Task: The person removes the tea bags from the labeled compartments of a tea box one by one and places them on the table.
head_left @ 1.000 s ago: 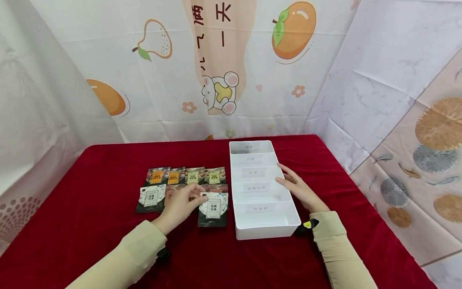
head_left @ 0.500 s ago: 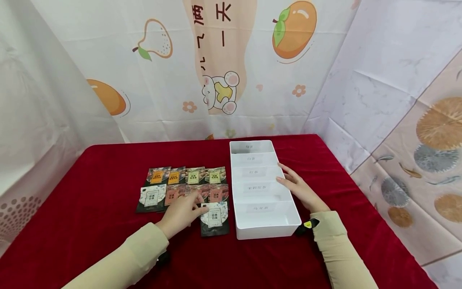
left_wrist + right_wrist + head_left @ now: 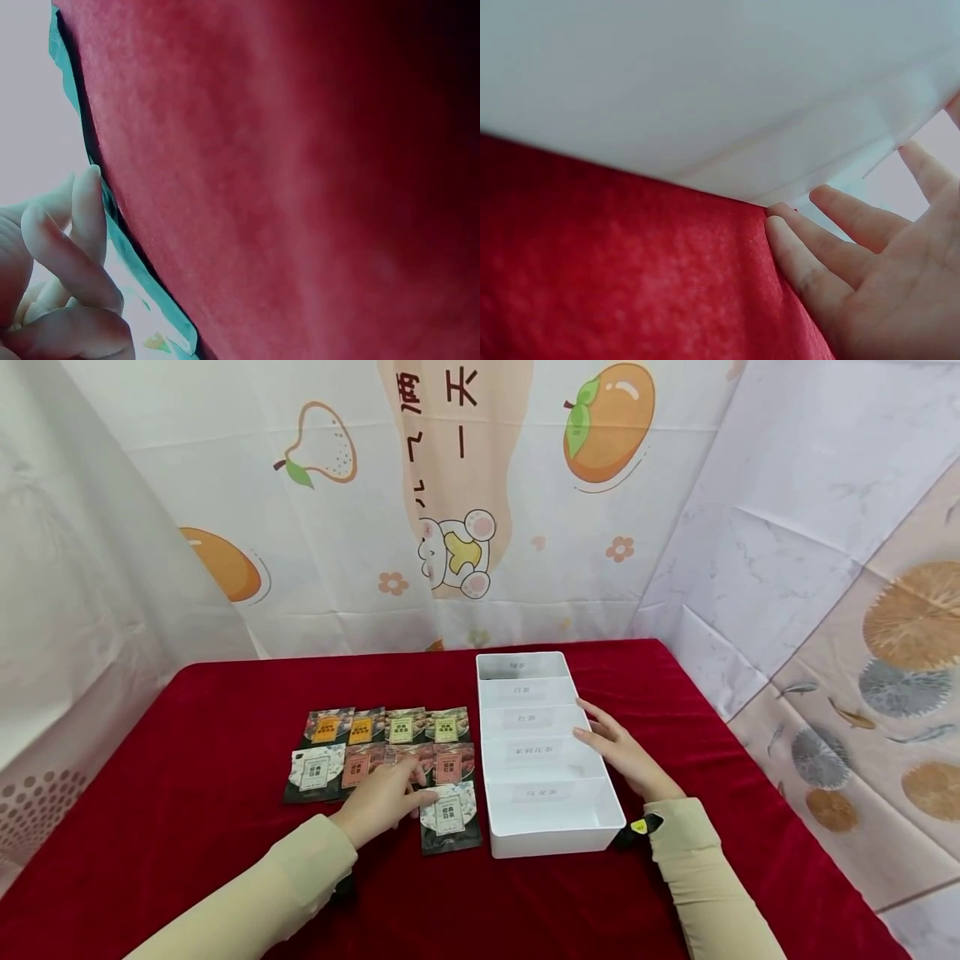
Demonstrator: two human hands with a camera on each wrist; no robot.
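Observation:
At its upper left edge, my left hand [image 3: 382, 802] pinches a tea sachet [image 3: 452, 817] with a white top, a pale label and a dark base. In the left wrist view the curled fingers [image 3: 71, 259] lie along the sachet's edge. My right hand [image 3: 630, 762] rests against the right side of a white divided box [image 3: 551, 842]. Its fingers are spread and fairly straight, with fingertips [image 3: 780, 225] at the box wall in the right wrist view. Labels mark the box's several compartments.
Behind the left hand, tea sachets lie in two rows. Orange-labelled [image 3: 327, 727] and green-labelled sachets [image 3: 446, 727] form the back row. The front row has a white sachet [image 3: 315, 772] and red-labelled ones [image 3: 453, 765], partly covered by the hand. Red cloth [image 3: 195, 810] covers the table.
My left hand and the white tea sachet have come toward me and slightly right, and the sachet has turned a little. The right hand and box have stayed still.

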